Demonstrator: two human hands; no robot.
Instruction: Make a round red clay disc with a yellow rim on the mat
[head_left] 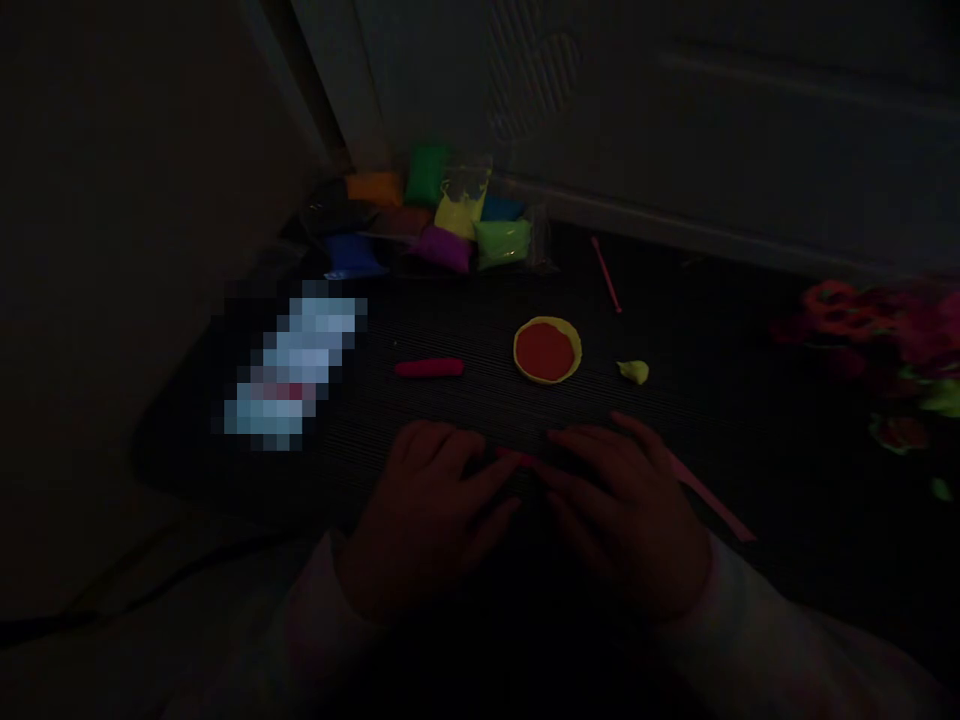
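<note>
The scene is very dark. My left hand [431, 500] and my right hand [622, 500] rest side by side on a dark ribbed mat [750, 400], fingers curled inward toward each other. Between the fingertips a small red piece of clay [519, 459] shows, pinched by both hands. A thin pink stick [712, 503] lies under or beside my right hand. Beyond the hands lie a red clay roll [429, 368], a yellow clay disc with a red centre [547, 350] and a small yellow-green lump [634, 371].
Several coloured clay packets [450, 215] are piled at the back by the wall. A second pink stick [606, 275] lies behind the disc. Red and green clay shapes [892, 350] sit at the right edge. A blurred pale object [292, 375] lies at left.
</note>
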